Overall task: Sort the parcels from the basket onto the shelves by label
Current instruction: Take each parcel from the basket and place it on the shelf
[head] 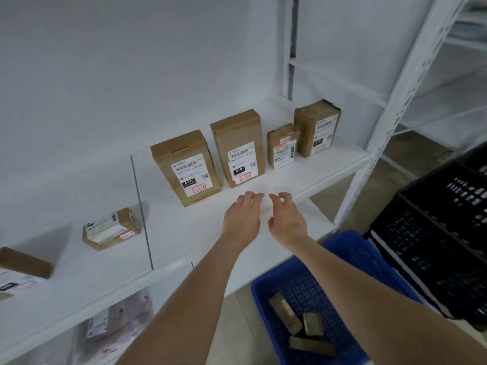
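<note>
Cardboard parcels (238,147) up on the white shelf (329,164), nothing being held

So four of them stand upright in a row on the shelf with labels facing out, and the two nearest the hands are marked 010; left hand (241,217) and right hand (287,219) hover side by side just in front of that pair, over the front part of the shelf, touching nothing; grip on both is apart, fingers loosely curled and empty; a thin divider rod (141,212) splits the shelf, and left of it a small parcel (112,229) lies tilted, with a flat parcel (23,262) at the far left edge; down on the right is the blue basket (263,293) with three loose parcels (286,312) lying in its bottom; black crates (434,233) sit just right of the basket.
</note>
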